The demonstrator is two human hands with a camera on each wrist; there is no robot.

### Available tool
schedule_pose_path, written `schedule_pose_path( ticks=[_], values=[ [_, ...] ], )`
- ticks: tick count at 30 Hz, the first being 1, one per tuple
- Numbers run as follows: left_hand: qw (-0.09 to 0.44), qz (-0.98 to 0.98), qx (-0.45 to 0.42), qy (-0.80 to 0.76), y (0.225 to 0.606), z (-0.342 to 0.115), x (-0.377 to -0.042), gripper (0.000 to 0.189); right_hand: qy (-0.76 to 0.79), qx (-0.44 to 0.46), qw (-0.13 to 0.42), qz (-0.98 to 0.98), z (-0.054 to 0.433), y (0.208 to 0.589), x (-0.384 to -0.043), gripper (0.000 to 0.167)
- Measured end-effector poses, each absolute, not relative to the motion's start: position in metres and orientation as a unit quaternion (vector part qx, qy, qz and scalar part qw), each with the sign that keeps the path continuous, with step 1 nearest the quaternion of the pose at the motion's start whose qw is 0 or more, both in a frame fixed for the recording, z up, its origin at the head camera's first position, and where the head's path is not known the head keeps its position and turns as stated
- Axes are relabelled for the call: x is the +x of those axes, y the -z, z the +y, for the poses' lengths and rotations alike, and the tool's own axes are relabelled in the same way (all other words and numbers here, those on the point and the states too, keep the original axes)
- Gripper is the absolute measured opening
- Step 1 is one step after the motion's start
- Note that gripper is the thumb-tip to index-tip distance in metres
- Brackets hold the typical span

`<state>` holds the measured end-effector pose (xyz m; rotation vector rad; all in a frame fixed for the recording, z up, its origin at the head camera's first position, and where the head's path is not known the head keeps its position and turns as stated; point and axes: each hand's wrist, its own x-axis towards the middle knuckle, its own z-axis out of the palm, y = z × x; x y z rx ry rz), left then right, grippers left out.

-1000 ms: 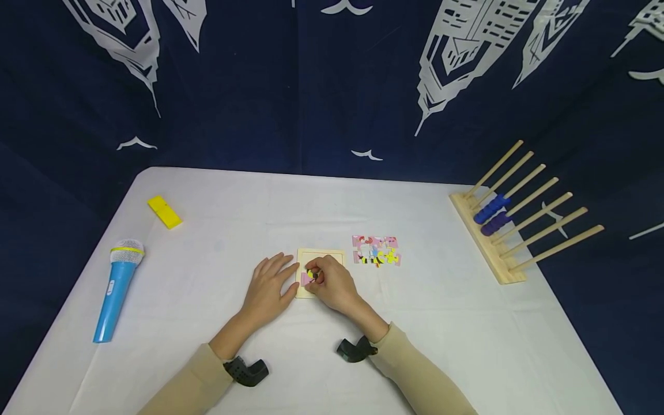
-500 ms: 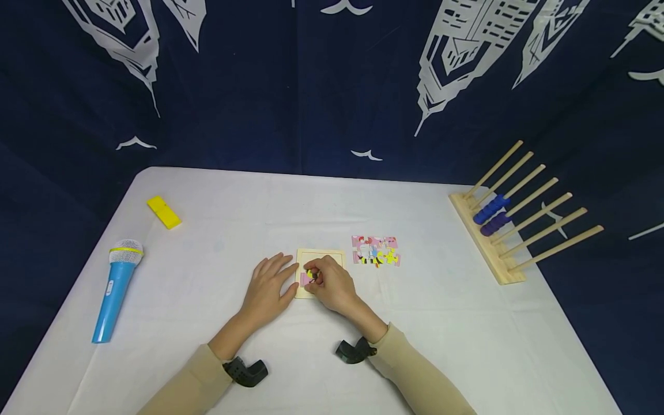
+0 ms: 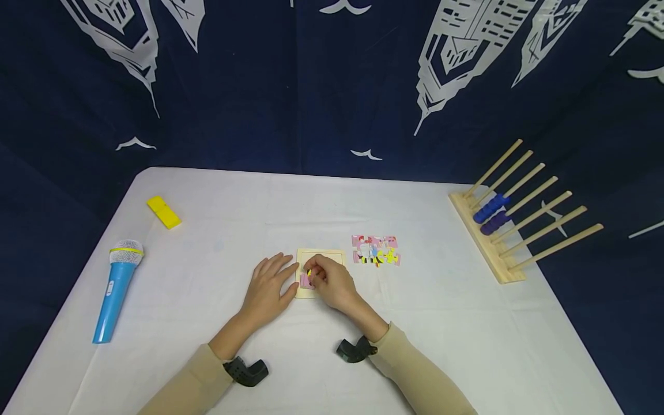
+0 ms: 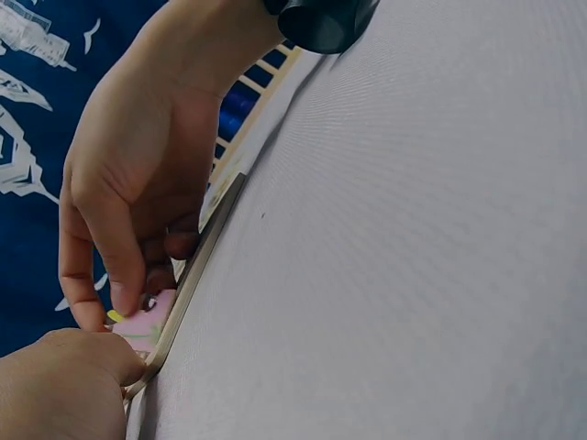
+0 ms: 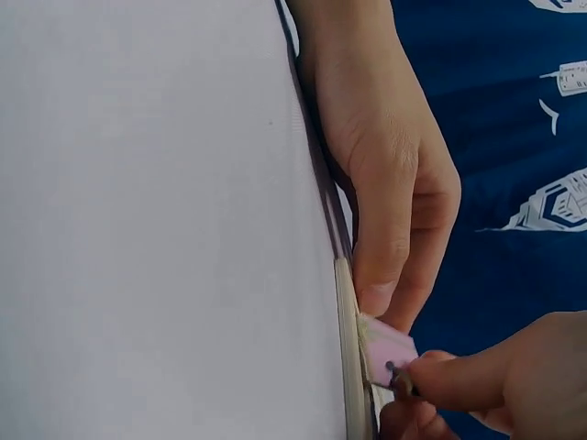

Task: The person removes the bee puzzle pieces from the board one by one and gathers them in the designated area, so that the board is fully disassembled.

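A pink puzzle piece (image 3: 305, 282) with a little yellow lies at the lower left inside a pale wooden puzzle tray (image 3: 321, 251). My right hand (image 3: 334, 283) reaches over the tray and pinches this piece between thumb and fingers, which cover part of it. In the right wrist view the pink puzzle piece (image 5: 385, 346) stands tilted against the tray's edge. At the tray's left side rests my left hand (image 3: 267, 293), fingers spread and fairly straight, with fingertips against the rim. Just right of the tray, several colourful puzzle pieces (image 3: 376, 251) lie grouped on the cloth.
A blue toy microphone (image 3: 116, 291) lies at the left, with a yellow block (image 3: 163, 212) behind it. Toward the right edge stands a wooden peg rack (image 3: 487, 242) with blue and purple beads on two pegs. White cloth covers the table (image 3: 249, 213).
My right fingers have shifted slightly over the piece, so less of its yellow and black part shows. My left hand and the tray stay in place.
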<state>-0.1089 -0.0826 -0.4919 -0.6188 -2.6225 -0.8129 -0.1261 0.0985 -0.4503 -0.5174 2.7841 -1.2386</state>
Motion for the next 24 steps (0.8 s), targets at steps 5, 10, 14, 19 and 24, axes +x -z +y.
schedule_pose_path(
  ticks=[5,10,14,19,24],
  values=[
    [0.164,-0.92,-0.216,0.283,0.493,-0.083,-0.109,0.039,0.479,-0.158,0.064,0.861,0.103,0.441,-0.128,0.019],
    [0.162,-0.921,-0.215,0.281,0.492,-0.082,-0.109,0.04,0.512,-0.139,0.085,0.843,0.116,0.427,-0.13,0.021],
    [0.159,-0.921,-0.212,0.284,0.492,-0.081,-0.109,0.04,0.517,-0.105,0.081,0.846,0.134,0.421,-0.132,0.021],
    [0.168,-0.917,-0.214,0.292,0.493,-0.081,-0.109,0.04,0.514,-0.06,0.07,0.853,0.159,0.422,-0.133,0.016],
    [0.166,-0.916,-0.212,0.297,0.492,-0.081,-0.109,0.039,0.493,-0.035,0.055,0.867,0.184,0.428,-0.134,0.012]
  ],
)
